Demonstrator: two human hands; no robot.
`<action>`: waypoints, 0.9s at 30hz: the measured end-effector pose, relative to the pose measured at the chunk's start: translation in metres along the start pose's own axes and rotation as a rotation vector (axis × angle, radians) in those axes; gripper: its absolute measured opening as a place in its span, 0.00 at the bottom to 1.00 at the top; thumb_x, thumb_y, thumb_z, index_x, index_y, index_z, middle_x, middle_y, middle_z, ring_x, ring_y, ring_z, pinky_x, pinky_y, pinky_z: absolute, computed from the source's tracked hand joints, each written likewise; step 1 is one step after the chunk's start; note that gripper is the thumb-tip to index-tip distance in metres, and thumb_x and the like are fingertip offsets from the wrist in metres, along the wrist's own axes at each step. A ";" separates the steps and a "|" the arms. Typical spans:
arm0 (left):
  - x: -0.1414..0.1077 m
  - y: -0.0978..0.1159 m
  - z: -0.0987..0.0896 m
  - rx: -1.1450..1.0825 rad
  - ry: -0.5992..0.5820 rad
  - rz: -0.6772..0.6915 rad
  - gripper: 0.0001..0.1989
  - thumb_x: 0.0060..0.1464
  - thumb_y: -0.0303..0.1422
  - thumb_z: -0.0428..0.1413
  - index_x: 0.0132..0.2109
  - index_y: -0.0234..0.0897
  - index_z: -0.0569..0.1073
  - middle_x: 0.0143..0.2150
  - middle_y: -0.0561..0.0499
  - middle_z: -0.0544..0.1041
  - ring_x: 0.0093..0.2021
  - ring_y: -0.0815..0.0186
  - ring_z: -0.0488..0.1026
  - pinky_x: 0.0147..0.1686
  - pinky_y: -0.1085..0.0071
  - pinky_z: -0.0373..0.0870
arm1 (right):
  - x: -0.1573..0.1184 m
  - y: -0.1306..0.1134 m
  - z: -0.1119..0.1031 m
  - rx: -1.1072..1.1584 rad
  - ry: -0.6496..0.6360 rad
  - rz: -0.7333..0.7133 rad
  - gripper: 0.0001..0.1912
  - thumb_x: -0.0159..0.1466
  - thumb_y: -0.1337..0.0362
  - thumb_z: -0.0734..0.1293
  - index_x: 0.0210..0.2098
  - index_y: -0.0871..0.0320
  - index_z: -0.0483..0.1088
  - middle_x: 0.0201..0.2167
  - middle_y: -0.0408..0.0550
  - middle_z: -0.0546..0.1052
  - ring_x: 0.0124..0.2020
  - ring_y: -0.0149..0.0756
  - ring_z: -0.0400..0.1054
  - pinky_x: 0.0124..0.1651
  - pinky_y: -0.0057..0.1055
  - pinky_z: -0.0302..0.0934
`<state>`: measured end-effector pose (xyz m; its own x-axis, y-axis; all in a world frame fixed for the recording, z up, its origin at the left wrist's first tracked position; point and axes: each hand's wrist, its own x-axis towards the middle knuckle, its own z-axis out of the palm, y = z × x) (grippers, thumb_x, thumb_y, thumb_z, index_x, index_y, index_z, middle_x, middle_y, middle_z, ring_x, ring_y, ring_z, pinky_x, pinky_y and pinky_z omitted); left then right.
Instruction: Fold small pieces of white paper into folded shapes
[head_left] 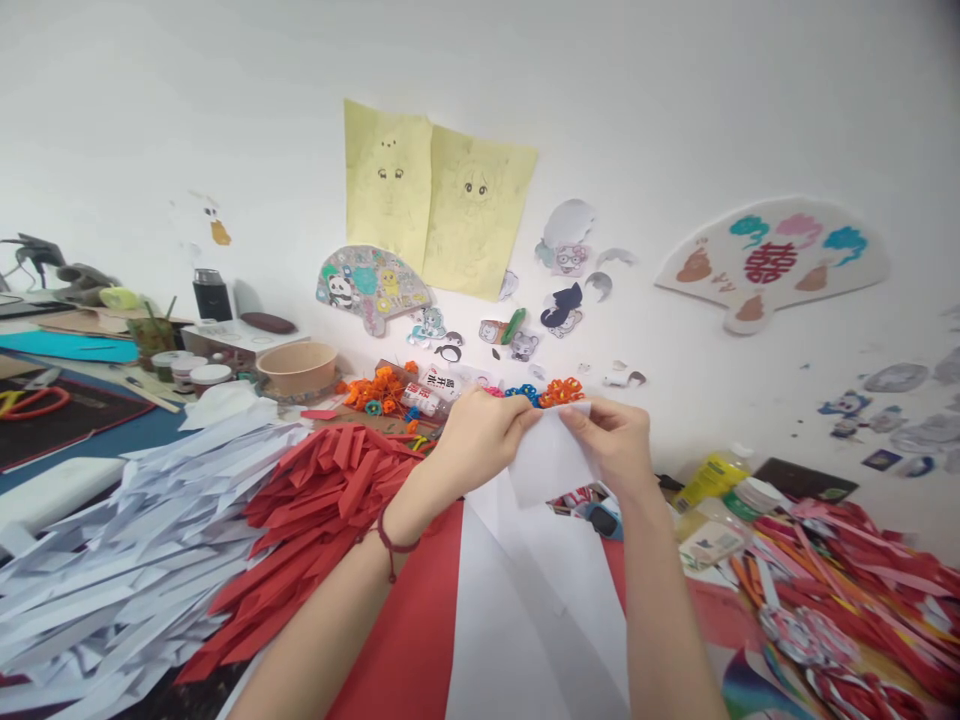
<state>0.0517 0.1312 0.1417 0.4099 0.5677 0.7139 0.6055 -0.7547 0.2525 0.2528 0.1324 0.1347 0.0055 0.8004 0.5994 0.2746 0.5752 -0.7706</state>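
Observation:
A white paper piece (553, 455) is held up between both hands near the middle of the view. My left hand (484, 432), with a dark red cord on its wrist, pinches the paper's upper left edge. The upper right corner is gripped by my right hand (613, 436), thumb and fingers pressed together. Below the hands lie large white sheets (525, 610) over a red sheet (409, 625). Folded red strips (337, 490) are heaped left of my left hand, beside a big pile of white strips (142, 560).
A tan bowl (298, 368), small jars (211, 376) and orange-handled scissors (41, 402) sit at the left. Orange flower pieces (382, 388) lie by the wall. On the right are a yellow bottle (711, 474) and coloured ribbons (862, 580).

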 end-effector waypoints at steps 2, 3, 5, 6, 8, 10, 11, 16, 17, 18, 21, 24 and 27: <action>0.000 -0.001 -0.001 -0.002 -0.001 -0.007 0.20 0.65 0.39 0.42 0.33 0.38 0.73 0.24 0.51 0.74 0.25 0.65 0.65 0.37 0.67 0.56 | 0.000 0.001 -0.004 -0.034 0.063 0.006 0.14 0.54 0.53 0.73 0.27 0.58 0.76 0.21 0.43 0.73 0.22 0.34 0.64 0.24 0.29 0.58; 0.000 -0.001 -0.002 0.002 -0.005 -0.011 0.19 0.65 0.39 0.43 0.33 0.38 0.74 0.24 0.51 0.74 0.25 0.65 0.65 0.36 0.68 0.56 | 0.000 0.001 -0.006 -0.056 0.087 0.006 0.14 0.54 0.52 0.73 0.27 0.58 0.75 0.20 0.42 0.71 0.21 0.32 0.62 0.22 0.28 0.55; 0.001 -0.001 -0.003 0.034 -0.015 -0.020 0.18 0.64 0.40 0.44 0.34 0.38 0.74 0.24 0.50 0.74 0.26 0.64 0.66 0.33 0.68 0.55 | -0.001 0.000 -0.007 -0.109 0.121 -0.008 0.16 0.55 0.51 0.72 0.23 0.58 0.72 0.17 0.40 0.66 0.19 0.29 0.57 0.20 0.27 0.49; 0.001 -0.001 -0.003 0.058 -0.020 -0.024 0.17 0.64 0.40 0.45 0.34 0.38 0.75 0.25 0.49 0.75 0.27 0.63 0.66 0.33 0.68 0.55 | -0.001 -0.001 -0.006 -0.139 0.133 -0.024 0.18 0.55 0.51 0.72 0.21 0.58 0.70 0.16 0.39 0.63 0.18 0.28 0.54 0.19 0.26 0.46; 0.001 0.000 -0.004 0.110 -0.026 -0.021 0.18 0.64 0.39 0.45 0.35 0.37 0.75 0.25 0.48 0.75 0.27 0.63 0.67 0.33 0.68 0.55 | -0.001 -0.003 -0.005 -0.196 0.148 -0.061 0.22 0.56 0.50 0.71 0.17 0.58 0.64 0.14 0.38 0.57 0.18 0.26 0.49 0.19 0.26 0.43; 0.002 0.000 -0.004 0.162 -0.032 0.002 0.18 0.64 0.39 0.44 0.34 0.36 0.75 0.26 0.48 0.75 0.28 0.63 0.68 0.35 0.67 0.55 | -0.001 -0.005 -0.002 -0.234 0.148 -0.091 0.23 0.57 0.49 0.70 0.17 0.58 0.63 0.14 0.38 0.55 0.18 0.26 0.48 0.19 0.27 0.42; 0.002 0.000 -0.004 0.186 -0.034 0.019 0.19 0.65 0.39 0.44 0.34 0.36 0.74 0.26 0.48 0.75 0.29 0.63 0.68 0.36 0.66 0.56 | -0.002 -0.005 -0.002 -0.243 0.137 -0.098 0.23 0.57 0.48 0.70 0.17 0.58 0.64 0.14 0.38 0.56 0.18 0.26 0.48 0.20 0.27 0.43; 0.001 0.001 -0.003 0.168 -0.054 0.083 0.18 0.64 0.37 0.45 0.31 0.36 0.73 0.28 0.50 0.76 0.35 0.62 0.70 0.40 0.65 0.56 | -0.002 -0.004 0.001 -0.271 -0.024 -0.098 0.21 0.60 0.49 0.67 0.20 0.59 0.68 0.16 0.39 0.60 0.19 0.27 0.52 0.21 0.27 0.44; 0.001 0.001 -0.002 0.136 -0.060 0.086 0.17 0.64 0.37 0.46 0.31 0.37 0.73 0.29 0.50 0.76 0.35 0.63 0.70 0.40 0.66 0.56 | -0.001 -0.004 0.001 -0.278 -0.056 -0.105 0.19 0.60 0.50 0.68 0.22 0.59 0.70 0.17 0.40 0.63 0.20 0.28 0.54 0.22 0.27 0.46; 0.001 0.002 -0.002 0.105 -0.063 0.084 0.16 0.64 0.36 0.46 0.33 0.37 0.73 0.30 0.51 0.76 0.35 0.64 0.70 0.41 0.66 0.56 | -0.001 -0.004 0.002 -0.286 -0.078 -0.117 0.17 0.60 0.52 0.68 0.25 0.59 0.72 0.18 0.40 0.66 0.21 0.29 0.56 0.23 0.27 0.48; 0.001 0.003 0.001 0.046 -0.061 0.059 0.14 0.64 0.35 0.46 0.37 0.37 0.74 0.30 0.51 0.77 0.34 0.65 0.70 0.42 0.66 0.57 | 0.001 -0.006 0.004 -0.295 -0.091 -0.172 0.12 0.60 0.55 0.69 0.33 0.57 0.76 0.25 0.43 0.74 0.25 0.31 0.62 0.28 0.28 0.54; 0.002 0.004 0.003 0.012 -0.054 0.038 0.12 0.63 0.34 0.47 0.38 0.38 0.74 0.31 0.52 0.77 0.34 0.65 0.71 0.43 0.66 0.57 | 0.002 -0.008 0.005 -0.283 -0.117 -0.217 0.09 0.61 0.57 0.69 0.33 0.56 0.76 0.30 0.45 0.76 0.28 0.34 0.65 0.31 0.30 0.57; 0.002 0.003 0.004 -0.015 -0.035 0.017 0.11 0.63 0.34 0.48 0.37 0.39 0.74 0.31 0.53 0.78 0.33 0.66 0.71 0.44 0.65 0.56 | 0.003 -0.009 0.005 -0.287 -0.111 -0.268 0.08 0.61 0.59 0.69 0.30 0.57 0.74 0.30 0.46 0.76 0.31 0.36 0.68 0.33 0.31 0.59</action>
<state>0.0572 0.1311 0.1409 0.4438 0.5656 0.6951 0.5878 -0.7692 0.2505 0.2459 0.1305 0.1421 -0.2021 0.6505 0.7321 0.5091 0.7084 -0.4889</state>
